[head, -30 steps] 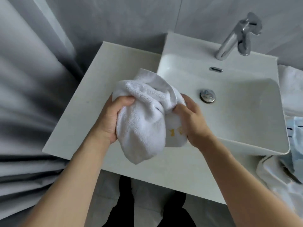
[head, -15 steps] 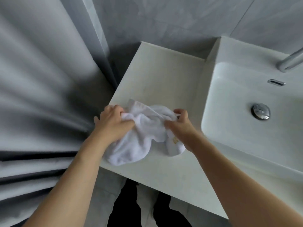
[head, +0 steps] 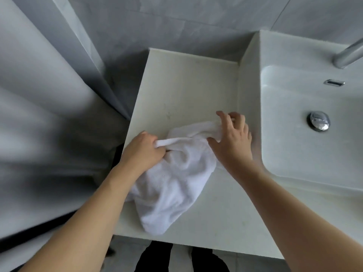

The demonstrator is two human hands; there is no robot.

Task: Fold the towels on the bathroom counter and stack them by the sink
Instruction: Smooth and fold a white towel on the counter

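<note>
A crumpled white towel (head: 172, 179) lies on the pale counter (head: 186, 89) to the left of the sink, and its lower end reaches the counter's front edge. My left hand (head: 143, 150) grips a bunched fold at the towel's upper left. My right hand (head: 232, 136) rests on the towel's upper right end with its fingers spread and slightly bent. The white sink (head: 306, 154) sits just to the right of that hand.
A grey curtain (head: 39, 114) hangs along the counter's left side. A chrome drain plug (head: 318, 121) sits in the basin and part of a chrome tap (head: 347, 54) shows at the top right. Grey tiled wall stands behind the counter.
The towel has gone from being held up over the sink edge to lying on the counter left of the sink. My right hand has let go of its pinch and spread on the cloth.
</note>
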